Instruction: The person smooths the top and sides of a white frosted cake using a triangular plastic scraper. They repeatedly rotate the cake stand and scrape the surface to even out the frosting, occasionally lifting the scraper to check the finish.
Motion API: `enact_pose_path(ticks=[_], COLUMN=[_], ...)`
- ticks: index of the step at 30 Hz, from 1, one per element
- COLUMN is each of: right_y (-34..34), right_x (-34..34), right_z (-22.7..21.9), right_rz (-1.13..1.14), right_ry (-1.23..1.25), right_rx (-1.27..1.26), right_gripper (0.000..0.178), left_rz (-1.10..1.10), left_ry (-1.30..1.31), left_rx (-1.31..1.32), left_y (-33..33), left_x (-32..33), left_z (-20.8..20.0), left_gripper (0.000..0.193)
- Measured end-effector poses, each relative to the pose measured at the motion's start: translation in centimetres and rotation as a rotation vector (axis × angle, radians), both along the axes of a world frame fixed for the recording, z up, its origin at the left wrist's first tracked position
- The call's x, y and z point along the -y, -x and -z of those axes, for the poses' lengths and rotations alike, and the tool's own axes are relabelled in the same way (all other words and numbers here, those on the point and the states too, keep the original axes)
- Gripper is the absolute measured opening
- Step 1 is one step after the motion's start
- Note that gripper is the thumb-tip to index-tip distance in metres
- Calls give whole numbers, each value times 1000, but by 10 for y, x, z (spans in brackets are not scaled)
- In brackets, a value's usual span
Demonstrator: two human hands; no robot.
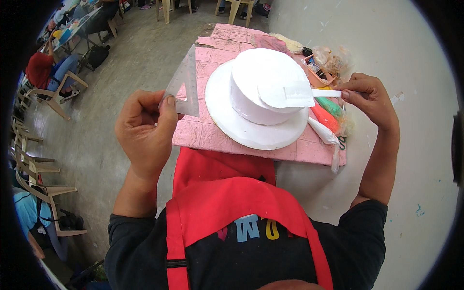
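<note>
Grey concrete floor [130, 58], pale wall [411, 58], beige plastic chairs [36, 166] along the left, pink-topped table [217, 137].

We see a smooth matt white round cake [263, 79], a clear plastic triangle ruler [184, 84], and a rough pink brick-patterned tabletop [212, 137].

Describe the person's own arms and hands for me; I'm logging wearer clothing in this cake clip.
Both hands, left and right, are bare: no gloves, rings or watch visible. Forearms are uncovered; short dark sleeves end near the elbows. A red apron with straps lies over the dark shirt.
</note>
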State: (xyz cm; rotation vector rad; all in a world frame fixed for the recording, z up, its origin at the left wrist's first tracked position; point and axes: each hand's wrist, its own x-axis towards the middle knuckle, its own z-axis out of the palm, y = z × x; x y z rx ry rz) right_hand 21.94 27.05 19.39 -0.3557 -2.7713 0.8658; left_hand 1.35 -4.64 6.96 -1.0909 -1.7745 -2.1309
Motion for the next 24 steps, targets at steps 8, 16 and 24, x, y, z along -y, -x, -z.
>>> enact_pose_path(ticks=[8, 16, 24], right_y=[1, -3, 2], right_x=[-6, -8, -5], right_z=[5, 1, 6], right_rz=[43, 58, -5], right_ry=[-43, -42, -31], right_rx=[0, -31, 2], right_gripper=[18, 17, 17], left_rz=[5, 7, -1], left_ry=[5, 11, 2], left_rx=[6, 24, 17], left_y=[-1, -1, -1], left_x=[-1, -2, -2], left_z=[0, 1, 2], left_gripper=[5, 6, 6])
